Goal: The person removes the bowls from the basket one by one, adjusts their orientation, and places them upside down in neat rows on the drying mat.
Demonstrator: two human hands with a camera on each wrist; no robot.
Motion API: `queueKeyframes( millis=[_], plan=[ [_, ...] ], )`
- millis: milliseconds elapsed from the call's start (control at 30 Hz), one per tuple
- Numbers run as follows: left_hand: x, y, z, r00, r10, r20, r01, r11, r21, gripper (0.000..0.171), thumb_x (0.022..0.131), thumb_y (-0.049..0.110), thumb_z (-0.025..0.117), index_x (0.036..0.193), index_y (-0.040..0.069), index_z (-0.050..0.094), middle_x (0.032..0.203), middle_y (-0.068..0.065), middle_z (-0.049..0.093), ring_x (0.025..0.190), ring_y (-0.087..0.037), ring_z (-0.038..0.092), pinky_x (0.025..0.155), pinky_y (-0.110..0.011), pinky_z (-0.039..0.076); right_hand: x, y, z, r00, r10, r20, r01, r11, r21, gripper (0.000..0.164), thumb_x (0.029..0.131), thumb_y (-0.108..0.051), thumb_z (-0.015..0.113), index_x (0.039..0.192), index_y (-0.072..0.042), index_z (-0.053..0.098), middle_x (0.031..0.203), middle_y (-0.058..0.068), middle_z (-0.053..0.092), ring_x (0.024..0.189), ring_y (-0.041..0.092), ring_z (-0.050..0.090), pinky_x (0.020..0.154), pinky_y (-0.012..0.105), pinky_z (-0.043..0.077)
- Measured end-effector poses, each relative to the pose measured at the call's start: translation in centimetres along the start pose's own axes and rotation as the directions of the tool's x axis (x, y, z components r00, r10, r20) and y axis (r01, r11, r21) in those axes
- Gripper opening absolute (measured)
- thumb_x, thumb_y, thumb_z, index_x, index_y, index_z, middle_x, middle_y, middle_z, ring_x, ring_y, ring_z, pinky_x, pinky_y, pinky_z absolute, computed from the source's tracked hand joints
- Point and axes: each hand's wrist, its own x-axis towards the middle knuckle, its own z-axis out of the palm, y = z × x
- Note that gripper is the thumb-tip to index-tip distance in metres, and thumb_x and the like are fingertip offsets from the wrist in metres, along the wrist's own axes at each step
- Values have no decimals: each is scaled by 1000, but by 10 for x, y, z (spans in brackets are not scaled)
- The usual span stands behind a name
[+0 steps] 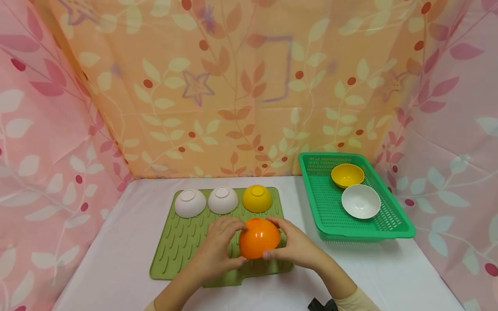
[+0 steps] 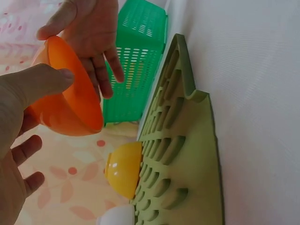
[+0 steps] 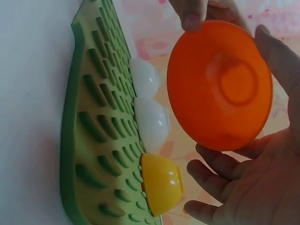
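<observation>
An orange bowl (image 1: 259, 239) is held bottom-up above the green drying mat (image 1: 171, 246), between both hands. My left hand (image 1: 219, 244) grips it from the left, thumb on the rim and fingers around the outside. From the right, my right hand (image 1: 297, 245) holds the opposite side, its thumb low at the rim. In the right wrist view the hollow inside of the orange bowl (image 3: 220, 89) shows, raised off the mat. Along the mat's far edge, two white bowls (image 1: 190, 203) and a yellow bowl (image 1: 257, 198) stand upside down in a row.
To the right stands a green plastic basket (image 1: 317, 203). Inside it lie a yellow bowl (image 1: 347, 176) and a white bowl (image 1: 361, 201), both with their openings up. Patterned cloth walls (image 1: 241, 142) enclose the white table (image 1: 132, 224) at the back and sides.
</observation>
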Motion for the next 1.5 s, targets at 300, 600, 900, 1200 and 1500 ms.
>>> queueKeyframes(
  millis=[300,600,900,1200,1500],
  plan=[
    [0,2,0,996,84,-23,-83,995,49,75,65,25,97,128,26,57,134,16,54,126,-11,47,110,-42,30,1,-2,-3,1000,-24,2,24,999,-43,99,67,-54,93,149,-22,49,149,-1,51,135,28,49,109,65,39],
    [3,7,-9,958,-259,120,285,891,-355,107,69,34,96,155,43,33,157,18,38,140,-17,40,111,-57,38,2,1,-3,971,-172,-163,182,982,48,94,63,-44,98,143,-37,51,145,-12,54,140,25,47,111,71,31],
    [5,-1,-14,907,-305,289,419,718,-556,96,73,34,94,152,37,41,148,15,49,134,-16,44,109,-54,36,0,0,-1,956,-248,-157,265,959,98,98,65,-33,99,149,-35,46,153,-9,47,146,28,40,112,73,28],
    [4,-4,-18,900,-335,279,435,710,-554,94,67,33,97,146,41,47,139,12,56,129,-16,48,109,-54,37,1,-1,6,951,-278,-134,290,954,82,102,67,-31,98,152,-37,43,154,-7,40,144,29,36,111,72,31],
    [3,5,-45,918,-345,195,397,794,-460,94,67,36,97,147,35,48,138,12,57,127,-17,50,106,-51,41,6,-16,9,928,-332,-171,346,936,58,108,63,-31,99,155,-28,42,154,-6,41,144,22,36,111,67,34]
  ],
)
